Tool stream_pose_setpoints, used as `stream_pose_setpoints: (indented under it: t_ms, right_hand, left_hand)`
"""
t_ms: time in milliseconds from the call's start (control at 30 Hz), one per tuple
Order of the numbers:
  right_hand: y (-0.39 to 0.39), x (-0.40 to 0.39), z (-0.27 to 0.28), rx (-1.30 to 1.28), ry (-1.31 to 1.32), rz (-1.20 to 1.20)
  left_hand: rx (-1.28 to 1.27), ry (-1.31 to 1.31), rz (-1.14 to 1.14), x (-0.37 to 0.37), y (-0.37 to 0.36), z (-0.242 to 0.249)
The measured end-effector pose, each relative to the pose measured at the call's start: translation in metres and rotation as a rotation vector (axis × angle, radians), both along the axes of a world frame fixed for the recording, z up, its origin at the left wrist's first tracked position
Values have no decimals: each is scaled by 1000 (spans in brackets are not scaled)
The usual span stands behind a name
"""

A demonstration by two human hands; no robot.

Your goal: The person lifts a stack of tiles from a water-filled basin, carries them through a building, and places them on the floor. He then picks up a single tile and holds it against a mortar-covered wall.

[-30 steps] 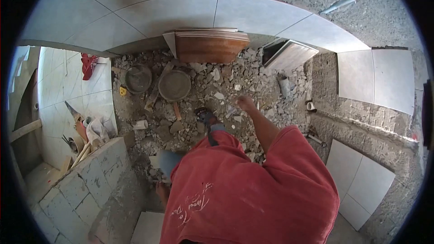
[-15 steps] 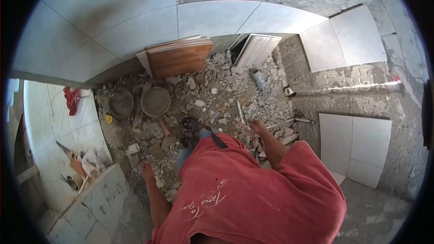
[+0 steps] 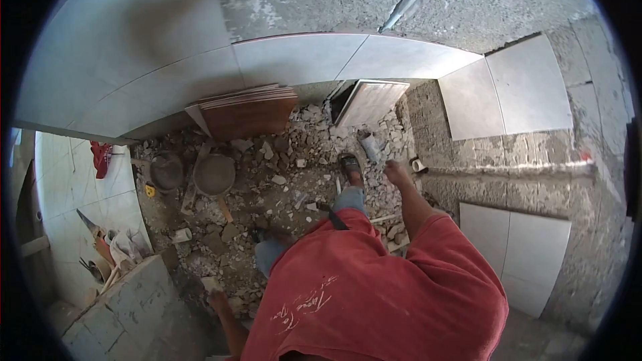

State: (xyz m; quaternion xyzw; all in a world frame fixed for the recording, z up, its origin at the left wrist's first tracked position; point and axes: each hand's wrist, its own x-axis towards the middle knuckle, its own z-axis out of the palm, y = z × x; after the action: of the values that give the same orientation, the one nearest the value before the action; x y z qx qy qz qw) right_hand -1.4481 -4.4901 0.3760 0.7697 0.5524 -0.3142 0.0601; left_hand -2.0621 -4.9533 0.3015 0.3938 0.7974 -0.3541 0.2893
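My right hand [image 3: 398, 172] is held out over the rubble, its fingers curled in with nothing visible in them. Just beyond it lie a short grey pipe piece [image 3: 370, 147] and a pale pipe end [image 3: 418, 165]. Low on the left, my left hand [image 3: 217, 299] hangs beside a pale chunk [image 3: 211, 284] that appears to lie on the floor. Its fingers are too small and dark to read. My sandalled right foot [image 3: 350, 166] is planted on the rubble between the hands.
Two mortar buckets [image 3: 214, 175] stand at left near a yellow tape measure [image 3: 150, 190]. Stacked brown tiles [image 3: 249, 117] and a pale tile [image 3: 373, 103] lean on the far wall. Tools and a bag [image 3: 127, 249] lie on the tiled ledge [image 3: 63, 190]. Broken debris covers the floor.
My right foot has come forward onto the rubble. The view has shifted, with buckets and tiles now lower and further left. My right hand sits slightly higher, my left hand lower.
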Motion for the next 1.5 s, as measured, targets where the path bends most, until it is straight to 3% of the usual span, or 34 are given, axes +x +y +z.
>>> stream_pose_setpoints:
  t_ms: [33,100,167,233,300,333,467,567,633,667,733,767,833,867,933,967,1033,1067,1133,1200,1333,1500]
  right_hand:
    - [33,22,-16,28,5,13]
    - [96,66,-46,58,12,36]
    - [164,102,-83,200,145,183]
    - [226,137,-138,157,85,213]
    - [275,151,-165,164,-2,150]
    - [298,146,-135,-7,-8,116]
    - [354,167,-175,-103,-23,120]
    - [378,179,-204,35,-21,130]
    - [388,185,-213,94,-16,173]
    - [396,189,-223,130,-26,235]
    - [402,192,-241,244,-34,315]
    - [402,192,-251,243,-18,324]
    - [409,191,-268,343,-158,384]
    - [410,192,-276,336,-153,382]
    - [411,191,-286,375,-142,373]
    - [406,192,-287,420,-147,361]
    - [403,196,-285,478,-135,410]
    - [401,196,-286,535,-143,397]
    - [396,199,-293,583,-144,391]
    - [396,200,-299,707,-206,400]
    - [399,199,-298,638,-177,394]
    - [402,203,-301,732,-252,465]
  left_hand:
    - [-65,-55,277,43,21,36]
    - [-375,-140,22,121,44,64]
    - [546,11,-66,185,-21,9]
    - [236,-38,122,235,29,27]
    - [168,-34,127,266,79,36]
    - [155,-36,115,279,102,40]
    - [136,-18,63,311,179,52]
    - [59,52,-90,313,210,63]
    - [-129,168,-393,311,223,69]
    - [-129,179,-381,326,233,75]
    - [743,4,1236,352,271,92]
    - [750,22,1240,348,260,91]
    - [241,-164,514,340,250,94]
    - [234,-148,523,347,244,97]
    - [597,-286,-385,362,234,100]
    - [585,-283,-374,368,226,102]
    - [625,-293,1198,381,222,90]
    - [627,-286,1206,388,228,93]
    - [610,-186,1450,398,249,101]
    - [579,-154,1407,403,266,105]
    - [598,-189,1360,396,260,106]
    - [565,-114,1284,414,284,118]
